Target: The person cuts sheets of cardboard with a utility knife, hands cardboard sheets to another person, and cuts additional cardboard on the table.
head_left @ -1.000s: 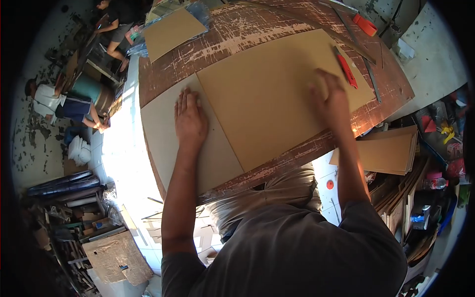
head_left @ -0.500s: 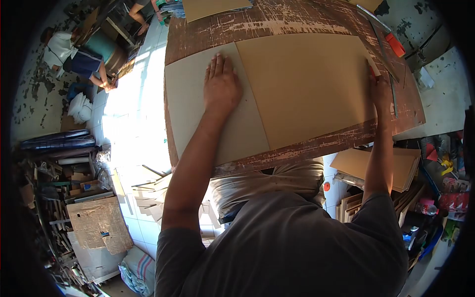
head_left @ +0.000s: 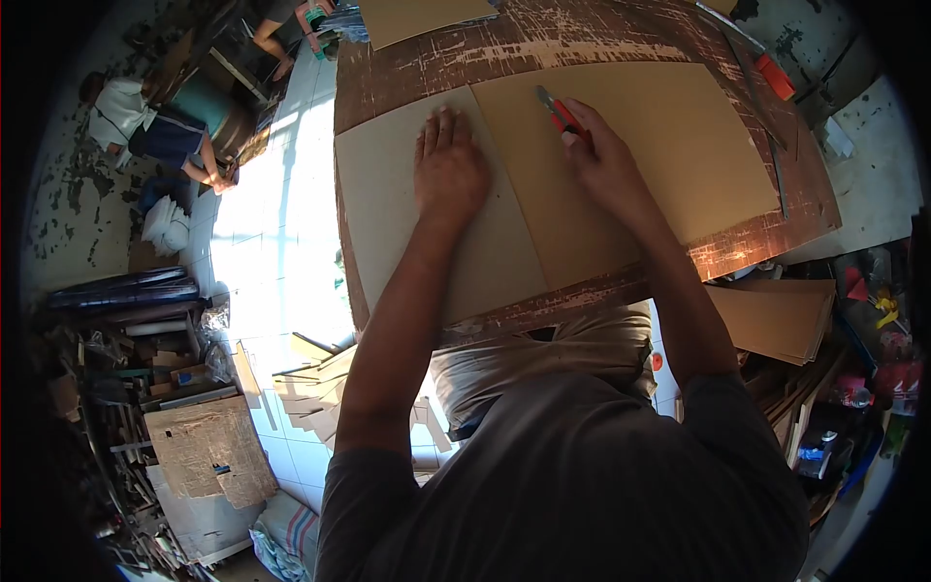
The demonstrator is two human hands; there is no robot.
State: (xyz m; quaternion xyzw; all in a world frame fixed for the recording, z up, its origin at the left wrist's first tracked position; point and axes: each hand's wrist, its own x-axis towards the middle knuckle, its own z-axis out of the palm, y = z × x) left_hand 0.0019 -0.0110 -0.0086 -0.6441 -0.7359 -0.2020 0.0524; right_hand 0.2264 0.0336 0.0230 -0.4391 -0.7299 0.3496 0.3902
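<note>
My left hand [head_left: 452, 173] lies flat, palm down, on the greyish board [head_left: 378, 194], close to its right edge. That board's right edge meets or overlaps a brown cardboard sheet [head_left: 669, 145]; which of the two, I cannot tell. My right hand [head_left: 606, 160] is closed around a red utility knife [head_left: 562, 114] over the brown sheet's left part. The knife's tip points up and left, a little right of the line between the boards. Whether the tip touches the sheet is unclear.
The worn brown tabletop [head_left: 427, 63] bears another cardboard piece [head_left: 417, 19] at the far edge. A red-orange object [head_left: 776, 76] and long metal strips lie at the far right. Stacked cardboard [head_left: 776, 315] stands below right. One person [head_left: 126, 116] sits at the upper left; another's leg shows nearby.
My right hand has picked up the red knife from the brown sheet's right end and brought it left, near the line between the boards. My left hand stays flat on the greyish board.
</note>
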